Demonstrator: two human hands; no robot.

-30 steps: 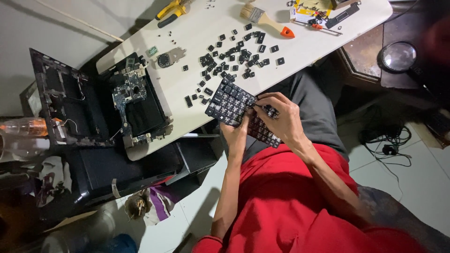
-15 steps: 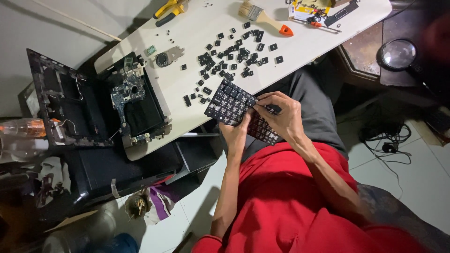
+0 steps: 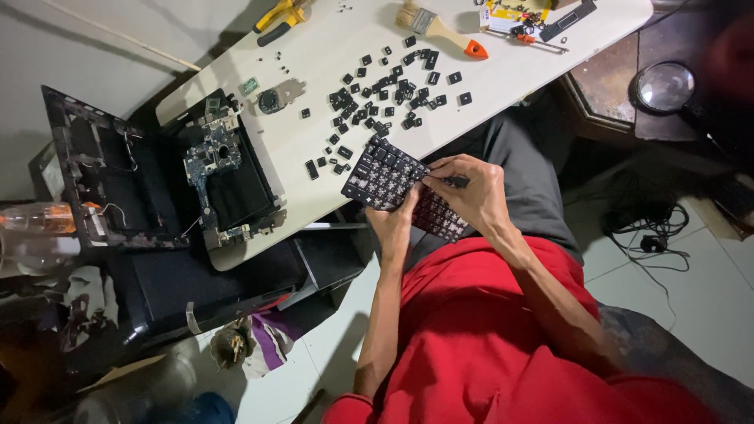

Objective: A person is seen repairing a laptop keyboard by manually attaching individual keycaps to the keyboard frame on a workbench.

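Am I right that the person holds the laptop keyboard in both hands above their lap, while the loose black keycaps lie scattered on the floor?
Not quite: the head view shows the loose black keycaps scattered on the white table, not on the floor. The rest holds: the left hand and right hand both hold the laptop keyboard above the lap.

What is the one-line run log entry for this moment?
left hand: holds laptop keyboard | right hand: presses thin dark tool on keyboard | loose keycaps: scattered on white table
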